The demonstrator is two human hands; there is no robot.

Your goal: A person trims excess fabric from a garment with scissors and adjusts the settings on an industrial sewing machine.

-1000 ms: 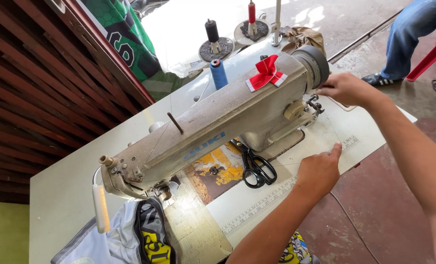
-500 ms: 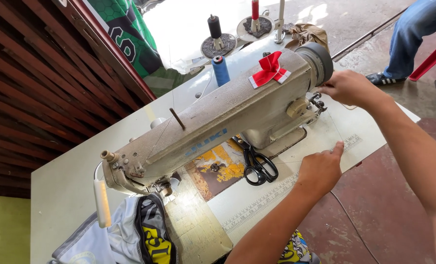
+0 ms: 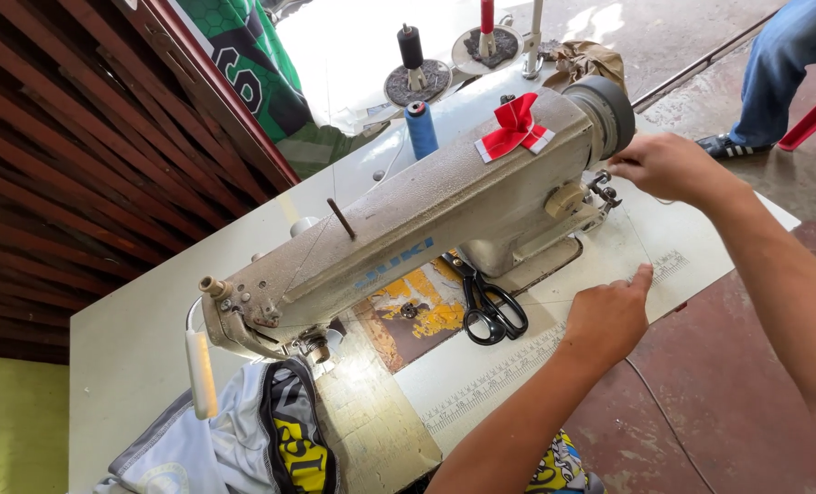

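A dusty grey industrial sewing machine [image 3: 426,229] lies across a white table [image 3: 142,338]. My right hand [image 3: 669,167] is at the machine's right end beside the dark handwheel [image 3: 609,110], fingertips pinched at the small winder parts there. My left hand [image 3: 609,316] rests on the table near its front edge, fingers bent, pinning a thin thread that runs toward the machine. Black scissors [image 3: 486,306] lie just left of that hand. White, black and yellow fabric [image 3: 261,439] sits under the needle end.
A blue thread spool [image 3: 421,128], a black spool [image 3: 410,46] and a red spool [image 3: 486,16] stand behind the machine. A red ribbon scrap [image 3: 515,128] lies on top. Slatted dark wood wall at left. Another person's leg and shoe [image 3: 760,91] at top right.
The view has shifted slightly. My right hand has stayed at the handwheel end and my left hand has stayed on the table with little movement.
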